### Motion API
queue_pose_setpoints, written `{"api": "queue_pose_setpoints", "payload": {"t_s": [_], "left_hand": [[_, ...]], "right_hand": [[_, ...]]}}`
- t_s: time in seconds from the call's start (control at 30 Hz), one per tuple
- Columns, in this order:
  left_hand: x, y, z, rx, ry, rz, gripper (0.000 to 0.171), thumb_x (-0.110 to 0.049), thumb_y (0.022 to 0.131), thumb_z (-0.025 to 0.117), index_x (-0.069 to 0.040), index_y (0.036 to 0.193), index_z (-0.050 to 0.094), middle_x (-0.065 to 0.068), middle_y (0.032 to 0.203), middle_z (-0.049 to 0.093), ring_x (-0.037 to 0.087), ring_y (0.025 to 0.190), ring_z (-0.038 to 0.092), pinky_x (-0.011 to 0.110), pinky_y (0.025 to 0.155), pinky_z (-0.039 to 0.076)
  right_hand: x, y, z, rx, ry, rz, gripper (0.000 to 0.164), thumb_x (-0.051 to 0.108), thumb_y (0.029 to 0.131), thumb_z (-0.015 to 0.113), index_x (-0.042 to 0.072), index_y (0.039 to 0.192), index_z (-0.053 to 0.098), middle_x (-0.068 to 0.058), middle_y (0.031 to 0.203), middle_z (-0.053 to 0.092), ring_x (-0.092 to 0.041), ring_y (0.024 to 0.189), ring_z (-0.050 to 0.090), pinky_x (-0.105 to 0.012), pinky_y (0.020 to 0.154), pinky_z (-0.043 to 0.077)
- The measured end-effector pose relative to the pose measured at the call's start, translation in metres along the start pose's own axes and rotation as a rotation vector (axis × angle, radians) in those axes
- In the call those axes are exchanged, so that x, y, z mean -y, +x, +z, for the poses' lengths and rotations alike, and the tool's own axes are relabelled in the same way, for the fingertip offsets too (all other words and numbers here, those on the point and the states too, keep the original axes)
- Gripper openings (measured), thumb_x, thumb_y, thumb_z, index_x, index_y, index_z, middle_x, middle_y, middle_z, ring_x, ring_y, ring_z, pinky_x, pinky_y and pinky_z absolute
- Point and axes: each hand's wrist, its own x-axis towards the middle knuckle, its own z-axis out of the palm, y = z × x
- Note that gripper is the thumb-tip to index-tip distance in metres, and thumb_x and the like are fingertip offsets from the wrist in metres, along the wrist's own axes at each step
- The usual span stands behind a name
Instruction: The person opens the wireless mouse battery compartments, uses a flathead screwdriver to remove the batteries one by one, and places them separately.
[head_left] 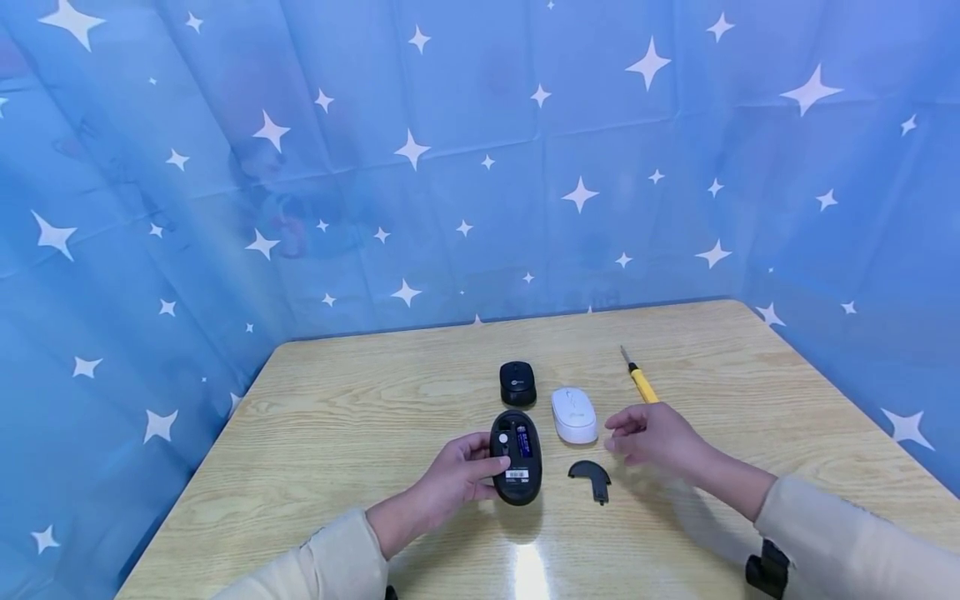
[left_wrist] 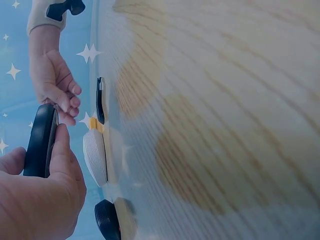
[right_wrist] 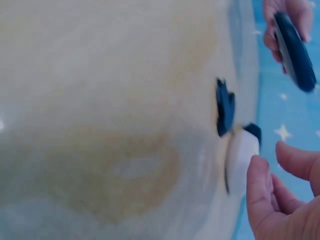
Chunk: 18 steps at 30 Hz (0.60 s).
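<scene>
My left hand (head_left: 457,477) grips a black computer mouse (head_left: 534,479) by its side, thumb across its underside, which faces up towards the head camera. Its battery bay is uncovered, and a blue battery (head_left: 524,442) lies inside. My right hand (head_left: 660,435) hovers over the table beside a white mouse (head_left: 574,414), fingers loosely bent, thumb and fingertips apart with nothing between them, as the right wrist view shows. On the table between the hands lies a black curved cover (head_left: 590,473) with a short tab.
Behind the held mouse sits a second black mouse (head_left: 517,383). A yellow-handled screwdriver (head_left: 642,385) lies beyond my right hand, its tip pointing to the back. The wooden table (head_left: 360,383) ends at a blue star-patterned curtain (head_left: 465,183).
</scene>
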Motion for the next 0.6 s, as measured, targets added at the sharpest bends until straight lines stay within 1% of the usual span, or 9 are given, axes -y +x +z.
{"api": "queue_pose_setpoints", "payload": {"t_s": [0.17, 0.23, 0.3, 0.47, 0.6], "left_hand": [[0.0, 0.0, -0.001, 0.001, 0.001, 0.003, 0.042, -0.005, 0.091, 0.062, 0.01, 0.128, 0.048, 0.019, 0.113, 0.061, 0.028, 0.101, 0.064, 0.041, 0.085, 0.056], [0.001, 0.0, -0.001, -0.004, 0.003, 0.004, 0.041, -0.005, 0.091, 0.062, 0.01, 0.128, 0.049, 0.019, 0.112, 0.061, 0.029, 0.101, 0.064, 0.041, 0.085, 0.057], [0.001, 0.0, -0.001, -0.009, -0.004, 0.002, 0.041, -0.005, 0.091, 0.062, 0.01, 0.127, 0.05, 0.019, 0.112, 0.061, 0.029, 0.101, 0.064, 0.041, 0.085, 0.056], [0.002, 0.001, -0.002, -0.018, -0.011, 0.0, 0.039, -0.004, 0.091, 0.062, 0.009, 0.125, 0.051, 0.019, 0.111, 0.061, 0.03, 0.101, 0.064, 0.041, 0.085, 0.056], [0.003, 0.001, -0.002, -0.024, -0.01, 0.0, 0.038, -0.004, 0.091, 0.063, 0.009, 0.124, 0.052, 0.019, 0.11, 0.061, 0.029, 0.1, 0.065, 0.041, 0.085, 0.057]], "right_hand": [[0.003, 0.009, -0.016, 0.002, 0.086, 0.013, 0.042, 0.009, 0.09, 0.069, -0.013, 0.122, 0.055, -0.012, 0.098, 0.062, -0.029, 0.093, 0.063, -0.04, 0.077, 0.059], [0.003, 0.013, -0.023, 0.008, 0.119, 0.003, 0.044, 0.01, 0.091, 0.067, -0.015, 0.125, 0.052, -0.013, 0.103, 0.063, -0.032, 0.099, 0.063, -0.041, 0.081, 0.058], [0.004, 0.018, -0.03, 0.009, 0.14, -0.001, 0.046, 0.01, 0.092, 0.066, -0.015, 0.127, 0.05, -0.015, 0.108, 0.064, -0.032, 0.103, 0.063, -0.042, 0.084, 0.057], [0.006, 0.03, -0.049, 0.001, 0.128, 0.007, 0.051, 0.015, 0.094, 0.064, -0.014, 0.132, 0.046, -0.019, 0.119, 0.061, -0.03, 0.106, 0.062, -0.043, 0.088, 0.055], [0.003, 0.04, -0.062, -0.009, 0.116, 0.024, 0.055, 0.02, 0.096, 0.063, -0.013, 0.135, 0.044, -0.024, 0.125, 0.057, -0.034, 0.111, 0.059, -0.043, 0.091, 0.054]]}}
